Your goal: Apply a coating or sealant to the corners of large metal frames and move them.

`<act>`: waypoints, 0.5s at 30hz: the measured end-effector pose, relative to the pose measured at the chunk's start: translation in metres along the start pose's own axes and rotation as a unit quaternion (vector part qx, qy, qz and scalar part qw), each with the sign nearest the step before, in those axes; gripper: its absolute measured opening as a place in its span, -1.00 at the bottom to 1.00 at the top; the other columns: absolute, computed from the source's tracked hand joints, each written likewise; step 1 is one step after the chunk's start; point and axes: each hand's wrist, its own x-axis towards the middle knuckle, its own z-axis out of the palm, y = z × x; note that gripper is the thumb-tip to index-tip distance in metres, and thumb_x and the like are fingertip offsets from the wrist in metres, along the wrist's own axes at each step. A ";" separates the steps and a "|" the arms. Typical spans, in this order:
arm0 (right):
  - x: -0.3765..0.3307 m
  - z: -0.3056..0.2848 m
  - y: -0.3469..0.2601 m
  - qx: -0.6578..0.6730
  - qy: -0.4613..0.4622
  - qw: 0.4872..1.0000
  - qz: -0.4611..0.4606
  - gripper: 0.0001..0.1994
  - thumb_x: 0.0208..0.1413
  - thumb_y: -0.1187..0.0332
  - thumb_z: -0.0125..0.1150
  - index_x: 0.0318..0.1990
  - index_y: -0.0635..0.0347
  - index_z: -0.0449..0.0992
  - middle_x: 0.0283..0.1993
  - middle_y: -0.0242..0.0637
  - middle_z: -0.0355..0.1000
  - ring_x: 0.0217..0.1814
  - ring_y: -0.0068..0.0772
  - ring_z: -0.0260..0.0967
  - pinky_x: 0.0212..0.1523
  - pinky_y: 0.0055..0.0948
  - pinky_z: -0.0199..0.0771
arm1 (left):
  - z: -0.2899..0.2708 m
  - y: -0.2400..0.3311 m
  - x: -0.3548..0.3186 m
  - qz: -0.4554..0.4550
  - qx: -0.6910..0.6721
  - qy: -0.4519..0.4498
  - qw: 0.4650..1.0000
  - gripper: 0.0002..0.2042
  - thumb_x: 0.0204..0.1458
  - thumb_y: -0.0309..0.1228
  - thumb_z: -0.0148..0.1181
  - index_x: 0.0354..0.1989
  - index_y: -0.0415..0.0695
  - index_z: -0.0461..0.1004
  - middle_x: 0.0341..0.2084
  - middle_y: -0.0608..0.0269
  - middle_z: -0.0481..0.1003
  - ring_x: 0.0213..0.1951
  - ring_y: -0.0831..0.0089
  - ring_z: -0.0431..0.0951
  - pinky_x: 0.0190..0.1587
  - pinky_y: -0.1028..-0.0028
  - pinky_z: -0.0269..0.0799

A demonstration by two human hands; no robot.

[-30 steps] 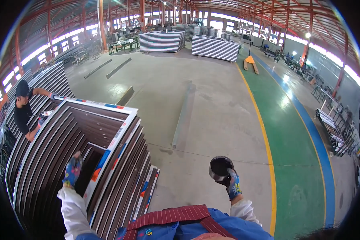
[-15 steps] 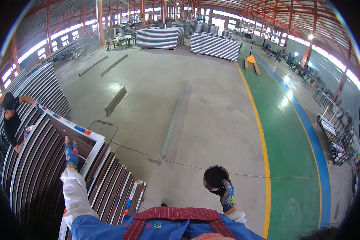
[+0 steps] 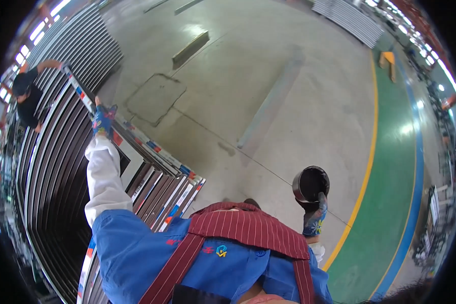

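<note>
My left hand, in a patterned blue glove, grips the top edge of a long white metal frame with coloured stickers. That frame leans against a stack of dark and white frames at my left. My right hand, also gloved, holds a round black container by its lower edge, its opening facing up toward me. I wear a blue jacket with a striped red apron.
Another person in black holds the far end of the frames at the upper left. Grey concrete floor carries a long grey profile and a short beam. Yellow line and green lane run at right.
The view has tipped downward and closer to the frames. My left hand has reached farther out along the white frame's edge. My right hand keeps the black container at my right side.
</note>
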 end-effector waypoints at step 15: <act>0.258 0.167 0.030 -0.117 -0.277 0.946 0.117 -0.47 0.06 0.17 -0.06 0.19 0.13 0.15 0.12 -0.12 0.22 0.07 -0.14 0.27 -0.12 -0.10 0.45 | -0.019 0.023 -0.018 -0.051 0.010 0.089 0.995 -0.20 -0.21 -0.62 -0.09 0.32 0.04 -0.19 0.21 -0.03 0.04 0.03 0.07 0.35 -0.05 0.39 0.34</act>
